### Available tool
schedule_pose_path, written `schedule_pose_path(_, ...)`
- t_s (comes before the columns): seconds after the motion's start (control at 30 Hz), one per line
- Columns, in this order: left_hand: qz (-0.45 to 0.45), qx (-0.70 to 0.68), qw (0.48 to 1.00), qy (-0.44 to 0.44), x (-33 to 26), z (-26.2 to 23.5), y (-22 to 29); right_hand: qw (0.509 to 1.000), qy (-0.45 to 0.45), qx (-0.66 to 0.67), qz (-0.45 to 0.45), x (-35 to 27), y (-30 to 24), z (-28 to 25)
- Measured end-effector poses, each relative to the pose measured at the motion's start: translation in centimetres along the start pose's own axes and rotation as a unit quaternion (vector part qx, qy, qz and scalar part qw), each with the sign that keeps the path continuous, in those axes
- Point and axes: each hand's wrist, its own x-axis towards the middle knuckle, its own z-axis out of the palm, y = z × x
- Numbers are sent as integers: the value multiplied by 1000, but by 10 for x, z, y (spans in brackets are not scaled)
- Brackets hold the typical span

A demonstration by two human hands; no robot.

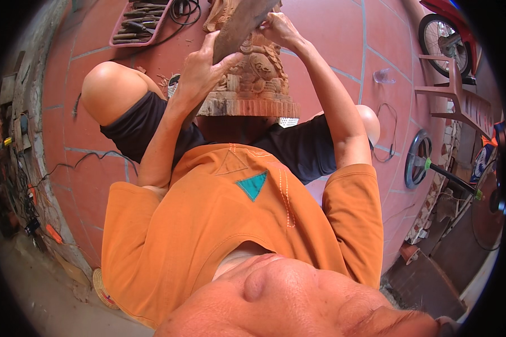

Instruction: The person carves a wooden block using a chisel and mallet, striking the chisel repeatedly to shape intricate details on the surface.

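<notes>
A carved wooden figure stands upright on its round ridged base between my bent knees. Slanting across its upper part is a long, flat brown piece that looks like wood. My left hand grips the lower part of this piece, thumb stretched toward the carving. On the far right side of the carving, my right hand has its fingers curled in close to the edge of the brown piece. What its fingertips hold, if anything, is hidden.
A pink tray of several carving tools sits at the far left, beside a coiled black cable. Thin cords cross the red tiled floor. To the right are a clear plastic cup, a plastic chair and a wheel.
</notes>
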Motion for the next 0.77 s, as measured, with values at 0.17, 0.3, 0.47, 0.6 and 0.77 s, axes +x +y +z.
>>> schedule_pose_path(0.17, -27, -20, 999, -17, -2, -2, -5, 995, 29, 98, -2, -5, 12, 3)
schedule_pose_path(0.3, -50, -68, 996, -5, -2, -7, -2, 989, 49, 136, 9, -6, 37, 5)
schedule_pose_path(0.47, -67, -53, 996, 6, -3, -12, -1, 981, 29, 181, 68, -10, 34, -3)
schedule_pose_path(0.6, -53, -51, 997, 0, -3, -9, 0, 976, 19, 214, 38, -16, 35, -2)
schedule_pose_path(0.77, -47, -69, 997, -1, -5, -8, 0, 967, 11, 251, 28, -20, 28, 0)
